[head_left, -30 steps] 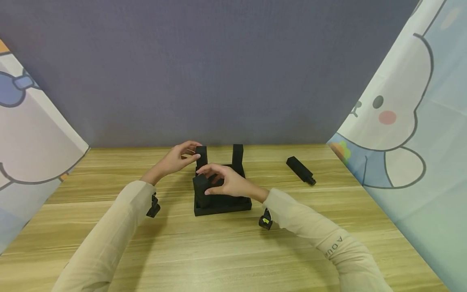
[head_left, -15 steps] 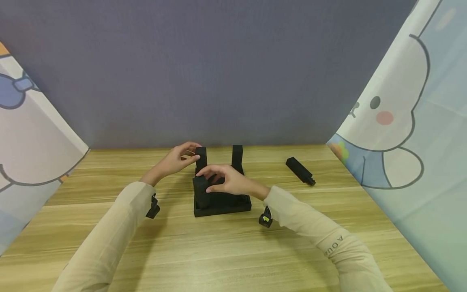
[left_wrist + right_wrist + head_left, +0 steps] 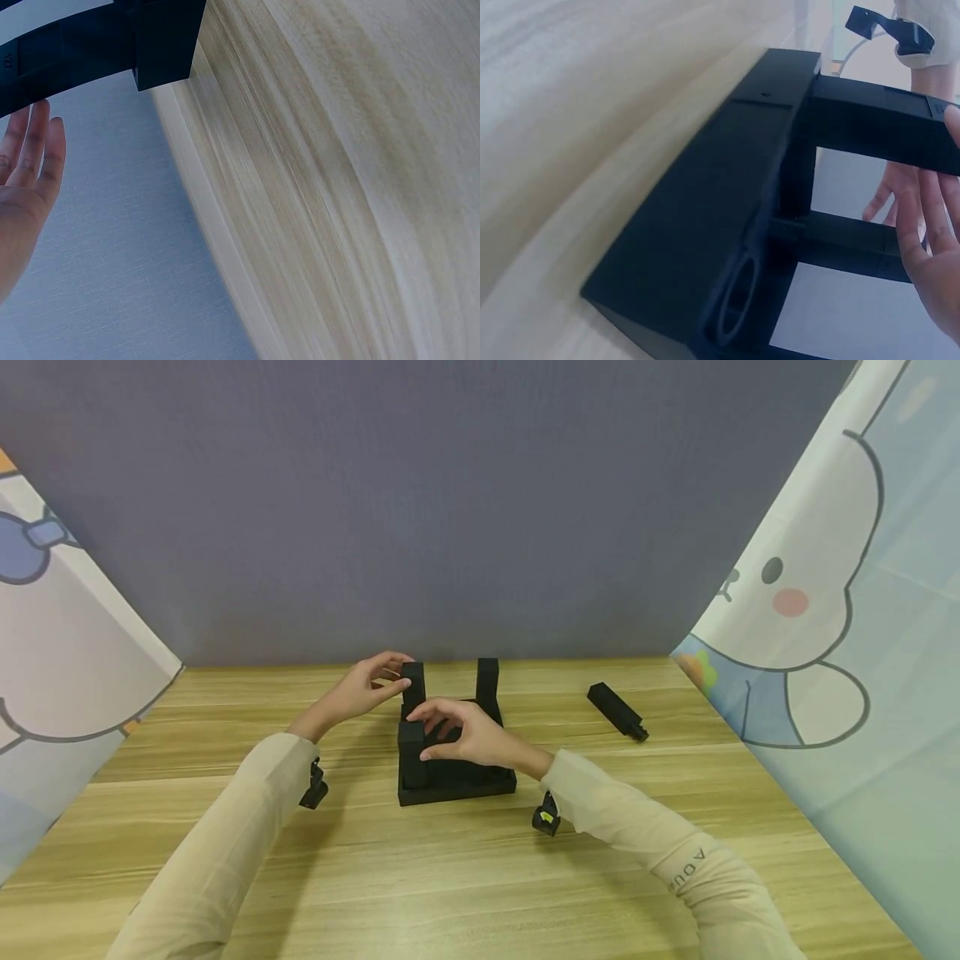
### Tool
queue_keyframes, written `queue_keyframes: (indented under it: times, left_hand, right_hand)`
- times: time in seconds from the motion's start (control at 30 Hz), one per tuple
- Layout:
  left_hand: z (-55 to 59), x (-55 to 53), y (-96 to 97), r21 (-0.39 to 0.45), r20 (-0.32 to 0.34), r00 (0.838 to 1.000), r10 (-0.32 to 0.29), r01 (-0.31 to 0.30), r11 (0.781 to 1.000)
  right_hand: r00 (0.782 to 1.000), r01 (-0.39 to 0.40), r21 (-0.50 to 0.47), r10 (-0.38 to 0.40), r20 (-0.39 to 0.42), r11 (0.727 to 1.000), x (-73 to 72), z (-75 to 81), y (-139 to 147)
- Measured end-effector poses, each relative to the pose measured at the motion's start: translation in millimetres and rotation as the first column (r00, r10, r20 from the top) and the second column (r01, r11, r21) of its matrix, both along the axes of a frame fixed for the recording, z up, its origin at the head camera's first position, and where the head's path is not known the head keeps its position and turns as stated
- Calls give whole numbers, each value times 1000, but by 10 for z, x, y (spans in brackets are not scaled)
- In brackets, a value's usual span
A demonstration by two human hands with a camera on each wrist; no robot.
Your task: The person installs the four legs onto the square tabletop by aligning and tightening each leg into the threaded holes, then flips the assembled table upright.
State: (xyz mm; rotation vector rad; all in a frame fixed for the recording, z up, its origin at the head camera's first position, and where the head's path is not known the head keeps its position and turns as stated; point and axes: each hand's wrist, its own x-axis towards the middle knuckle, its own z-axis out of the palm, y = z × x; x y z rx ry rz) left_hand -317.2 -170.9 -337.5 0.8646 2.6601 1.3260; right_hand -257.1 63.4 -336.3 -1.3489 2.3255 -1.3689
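A black square base (image 3: 457, 792) lies on the table with three black upright posts on it. My right hand (image 3: 474, 735) pinches the front-left post (image 3: 412, 756) near its top, thumb on the near side, fingers behind. In the right wrist view that post (image 3: 877, 116) runs from the base corner to my right hand (image 3: 934, 240). My left hand (image 3: 362, 689) holds the back-left post (image 3: 414, 681), thumb across its face. The left wrist view shows my left fingers (image 3: 34, 142) against this post (image 3: 75, 56). A third post (image 3: 487, 681) stands at the back right.
A loose black post (image 3: 617, 708) with a narrower notched end lies on the wooden table (image 3: 480, 885) to the right. The base's front-right corner has a round hole (image 3: 739, 300). A grey panel (image 3: 435, 510) rises behind the table, with cartoon-printed cloth (image 3: 817, 585) at the sides.
The front-left post has turned slightly under my right hand and now stands squarer to the base. My left hand and the loose post have kept their places.
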Motion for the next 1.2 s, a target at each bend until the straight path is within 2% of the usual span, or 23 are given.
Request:
queue_keyframes:
  times: [0.23, 0.4, 0.5, 0.9, 1.2]
  left_hand:
    - [6, 6, 3, -1, -7, 1000, -2, 2, 1000]
    - [1, 3, 2, 9, -14, 1000, -7, 7, 1000]
    - [4, -2, 0, 17, -10, 1000, -7, 7, 1000]
    - [32, 21, 14, 10, 16, 1000, 9, -9, 1000]
    - [30, 25, 12, 9, 18, 1000, 11, -11, 1000]
  right_hand:
    - [994, -107, 45, 107, 6, 993, -83, 49, -16]
    - [976, -218, 64, 216, 35, 974, -118, 56, -38]
    - [967, -255, 66, 252, 44, 965, -125, 47, -41]
    - [982, -186, 40, 185, 41, 982, -76, 4, -61]
    - [985, -169, 39, 167, 53, 985, -69, 12, -73]
